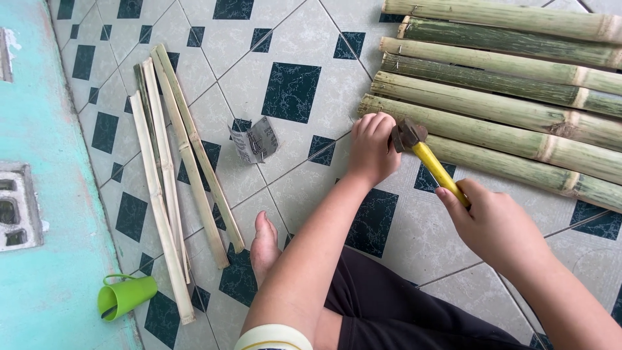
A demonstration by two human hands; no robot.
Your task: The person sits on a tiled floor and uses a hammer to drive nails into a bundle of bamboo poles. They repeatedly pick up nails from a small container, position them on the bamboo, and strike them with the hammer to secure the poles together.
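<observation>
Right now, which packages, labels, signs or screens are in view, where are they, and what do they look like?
Small opened packet: on the tiled floor between the split bamboo strips and the left hand; crumpled, roughly square, grey with dark print.
No labels elsewhere, signs or screens in view.

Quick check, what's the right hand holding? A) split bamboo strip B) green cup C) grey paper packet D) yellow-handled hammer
D: the right hand grips the yellow handle of the hammer, whose head sits by the left hand at the end of the bamboo poles; the cup lies on the floor.
</observation>
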